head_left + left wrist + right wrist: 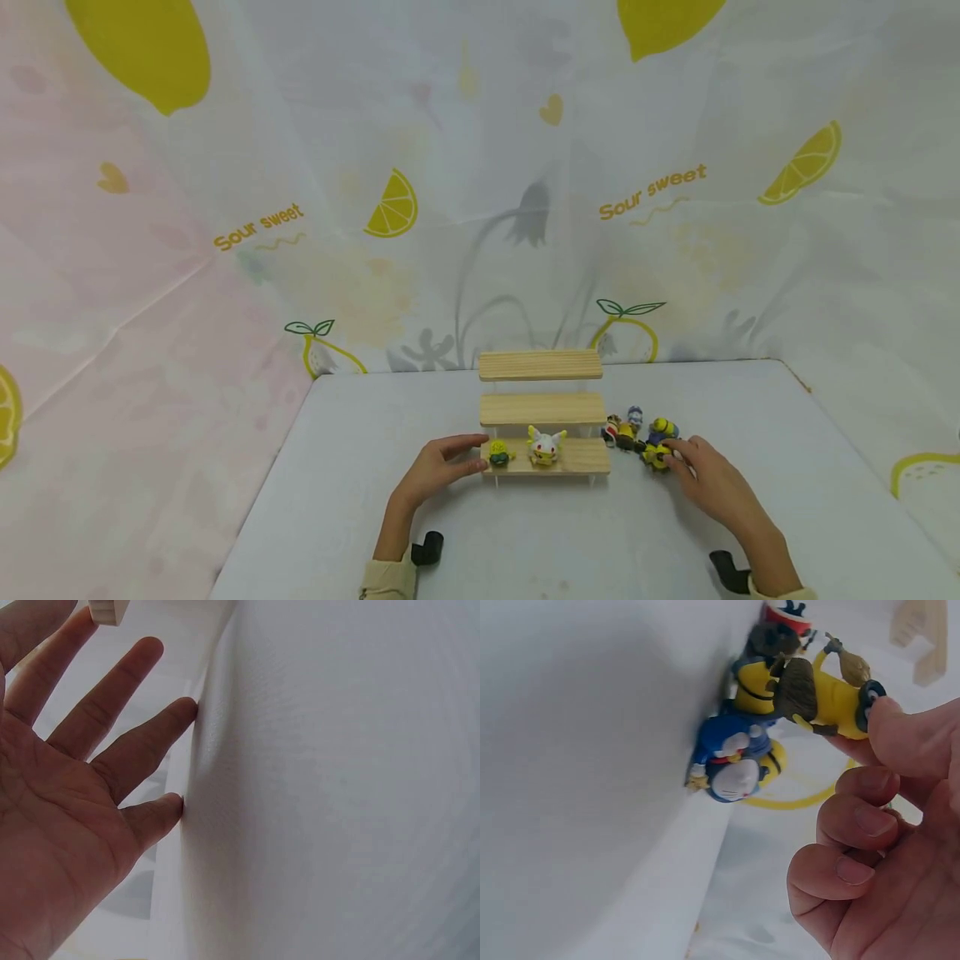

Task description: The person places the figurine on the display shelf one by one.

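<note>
My left hand (438, 471) is at the left end of a tiered wooden display stand (540, 409), thumb and index finger touching its lowest step. In the left wrist view the fingers of that hand (82, 772) are straight and spread, lower fingertips on the table. On the lowest step stand a small yellow-green figurine (498, 452) and a white-and-yellow eared figurine (543, 446). To the right of the stand, my right hand (708, 483) pinches a yellow Minion figurine (832, 701) with brown parts between thumb and index finger; its other fingers are curled.
Beside the held figurine several toys lie clustered on the white table (360, 425), among them a blue-and-white Doraemon figurine (731, 754) and a red-and-white figurine (611, 431). A lemon-print cloth (450, 275) hangs behind the table.
</note>
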`<state>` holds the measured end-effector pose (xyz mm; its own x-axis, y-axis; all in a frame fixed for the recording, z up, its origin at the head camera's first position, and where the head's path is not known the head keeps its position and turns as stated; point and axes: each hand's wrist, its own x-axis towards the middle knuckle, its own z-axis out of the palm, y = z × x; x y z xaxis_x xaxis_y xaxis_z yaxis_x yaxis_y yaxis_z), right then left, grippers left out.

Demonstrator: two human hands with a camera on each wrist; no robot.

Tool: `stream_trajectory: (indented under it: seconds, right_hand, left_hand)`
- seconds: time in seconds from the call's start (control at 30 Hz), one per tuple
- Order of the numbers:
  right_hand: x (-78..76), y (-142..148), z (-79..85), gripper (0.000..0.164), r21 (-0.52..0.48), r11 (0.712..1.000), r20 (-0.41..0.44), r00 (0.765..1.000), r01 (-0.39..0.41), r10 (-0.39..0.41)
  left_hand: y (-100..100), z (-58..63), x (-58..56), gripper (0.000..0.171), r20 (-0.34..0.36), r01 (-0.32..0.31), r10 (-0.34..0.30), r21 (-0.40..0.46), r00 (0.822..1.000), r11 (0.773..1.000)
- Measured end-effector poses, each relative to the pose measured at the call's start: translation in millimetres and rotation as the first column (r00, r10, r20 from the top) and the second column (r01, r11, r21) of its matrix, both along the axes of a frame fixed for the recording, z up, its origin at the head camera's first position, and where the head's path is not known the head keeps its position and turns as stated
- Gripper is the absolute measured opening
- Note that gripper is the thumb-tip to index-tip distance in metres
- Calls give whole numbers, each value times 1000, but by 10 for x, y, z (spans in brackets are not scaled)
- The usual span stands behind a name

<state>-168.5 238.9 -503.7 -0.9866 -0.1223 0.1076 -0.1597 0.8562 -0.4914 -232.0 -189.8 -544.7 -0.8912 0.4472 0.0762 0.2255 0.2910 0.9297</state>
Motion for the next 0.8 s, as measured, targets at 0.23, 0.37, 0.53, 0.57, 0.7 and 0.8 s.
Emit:
stream_trajectory:
  seconds: [0.23,0.37,0.53,0.57,0.7,0.8]
  right_hand:
    - [-33,-52,108,28,-5,1000,-53,999,2,-2]
    - [-61,-93,170,28,-23,1000,-86,996,-17,15]
    - [-90,-172,253,28,-45,998,-107,993,-53,48]
    - [-94,-191,267,27,-49,997,-108,993,-57,51]
    - [-112,-273,324,26,-71,995,-116,991,-69,61]
    - [-123,-328,355,25,-87,993,-125,990,-83,72]
  left_hand:
    - [8,27,6,47,11,-15,15,-19,1000,1000]
    - [7,34,11,46,0,-17,17,-17,1000,1000]
    - [3,23,8,45,-8,-19,18,-11,1000,1000]
    - [4,22,7,45,-8,-19,19,-12,1000,1000]
    - [7,28,8,45,-15,-14,14,-14,1000,1000]
    - [11,37,8,45,-13,-14,13,-22,1000,1000]
